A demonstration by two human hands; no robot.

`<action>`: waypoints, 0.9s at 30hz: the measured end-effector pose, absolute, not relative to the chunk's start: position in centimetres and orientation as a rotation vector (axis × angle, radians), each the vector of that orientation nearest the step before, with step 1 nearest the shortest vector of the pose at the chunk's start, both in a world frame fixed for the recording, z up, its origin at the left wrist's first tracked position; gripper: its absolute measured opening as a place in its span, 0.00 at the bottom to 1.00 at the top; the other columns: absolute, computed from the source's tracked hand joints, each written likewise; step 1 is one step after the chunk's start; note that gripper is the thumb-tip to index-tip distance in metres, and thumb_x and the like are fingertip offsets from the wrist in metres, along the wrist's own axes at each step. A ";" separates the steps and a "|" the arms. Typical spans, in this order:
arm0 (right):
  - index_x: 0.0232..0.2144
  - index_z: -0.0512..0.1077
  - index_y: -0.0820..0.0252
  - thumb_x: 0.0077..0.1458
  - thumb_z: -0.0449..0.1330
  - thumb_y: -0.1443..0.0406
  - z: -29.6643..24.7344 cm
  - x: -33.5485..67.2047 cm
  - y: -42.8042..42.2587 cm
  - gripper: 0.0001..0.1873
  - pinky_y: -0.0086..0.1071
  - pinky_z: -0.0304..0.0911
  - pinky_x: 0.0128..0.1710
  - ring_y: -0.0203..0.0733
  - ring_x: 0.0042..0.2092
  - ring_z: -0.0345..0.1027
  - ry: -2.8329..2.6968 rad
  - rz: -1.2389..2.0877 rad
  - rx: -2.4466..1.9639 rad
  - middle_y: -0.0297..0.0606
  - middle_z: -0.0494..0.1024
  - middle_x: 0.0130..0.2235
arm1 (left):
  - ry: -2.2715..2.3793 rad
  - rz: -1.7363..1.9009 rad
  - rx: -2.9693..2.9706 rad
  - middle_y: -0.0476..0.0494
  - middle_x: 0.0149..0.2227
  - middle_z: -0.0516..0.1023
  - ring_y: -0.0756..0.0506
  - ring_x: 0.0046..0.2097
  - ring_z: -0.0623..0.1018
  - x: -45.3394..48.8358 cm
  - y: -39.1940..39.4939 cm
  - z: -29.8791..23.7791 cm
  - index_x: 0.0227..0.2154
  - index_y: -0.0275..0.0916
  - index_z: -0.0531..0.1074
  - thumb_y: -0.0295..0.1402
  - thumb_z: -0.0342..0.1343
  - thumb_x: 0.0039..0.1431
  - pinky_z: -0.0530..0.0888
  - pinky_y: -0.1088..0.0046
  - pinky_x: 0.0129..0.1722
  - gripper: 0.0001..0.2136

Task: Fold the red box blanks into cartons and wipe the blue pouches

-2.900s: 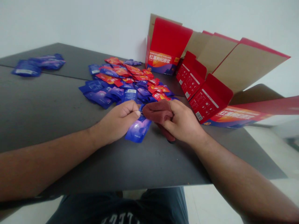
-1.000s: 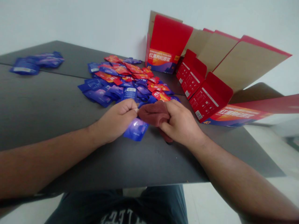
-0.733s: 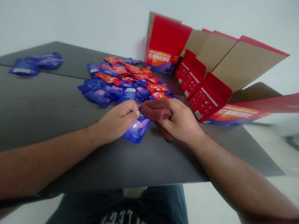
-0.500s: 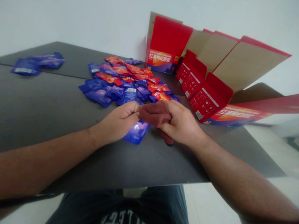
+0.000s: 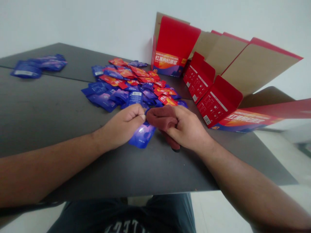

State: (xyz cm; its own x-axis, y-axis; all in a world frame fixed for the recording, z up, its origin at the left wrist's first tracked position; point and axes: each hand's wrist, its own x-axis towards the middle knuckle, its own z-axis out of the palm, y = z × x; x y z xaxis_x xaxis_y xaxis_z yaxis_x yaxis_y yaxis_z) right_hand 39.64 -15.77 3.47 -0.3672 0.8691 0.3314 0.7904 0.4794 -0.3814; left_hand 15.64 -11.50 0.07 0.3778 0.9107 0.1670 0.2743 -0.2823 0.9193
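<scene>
While the left hand pinches the top of a blue foil sachet between thumb and curled fingers, the right hand closes around a bunched maroon cloth, pressing it up just beside that pinch. All of this sits a little in from the near edge of the dark desk, around its middle. The film looks slick, so a short, firm pinch right at the sachet's top seems the surest hold, with the lower body left lying on the desk for support. The cloth probably works best gathered into a tight pad, with its loose tail kept clear of the fingers. The sachet itself looks intact and plump, its glossy purple-blue face catching the light, with small white print low on the front; the exact spot under the fingers is hidden, so its top edge cannot be read. Just beyond the hands, towards the far edge, spreads a loose heap of blue and red sachets, and a smaller group of blue sachets lies near the far left corner. Along the far right side stand red-and-kraft cartons, opened out and unfolded, their printed panels facing the hands.
</scene>
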 end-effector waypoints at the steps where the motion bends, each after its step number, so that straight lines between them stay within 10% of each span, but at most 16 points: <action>1: 0.46 0.78 0.56 0.58 0.64 0.67 3.4 39.5 -16.0 0.12 0.40 0.70 0.49 0.49 0.48 0.76 -2.280 0.212 -1.346 0.40 0.82 0.44 | 1.024 0.944 1.759 0.52 0.25 0.64 0.47 0.27 0.62 15.6 -11.4 -0.1 0.30 0.44 0.66 0.37 0.57 0.67 0.61 0.69 0.27 0.10; 27: 0.45 0.76 0.59 0.63 0.64 0.64 2.8 37.7 -17.6 0.09 0.40 0.69 0.45 0.49 0.46 0.73 -2.515 0.125 -1.278 0.43 0.79 0.45 | 1.075 1.082 1.793 0.50 0.27 0.68 0.45 0.32 0.68 15.5 -11.2 -0.1 0.29 0.43 0.67 0.37 0.57 0.68 0.64 0.66 0.32 0.11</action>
State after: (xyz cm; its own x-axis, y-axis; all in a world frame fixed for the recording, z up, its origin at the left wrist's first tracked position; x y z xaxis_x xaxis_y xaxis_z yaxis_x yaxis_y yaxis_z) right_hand 37.70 -17.62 2.78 -0.5506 0.7998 0.2389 0.7721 0.5968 -0.2185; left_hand 15.55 -11.23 -0.09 0.2841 0.9189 0.2736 0.2675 -0.3500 0.8977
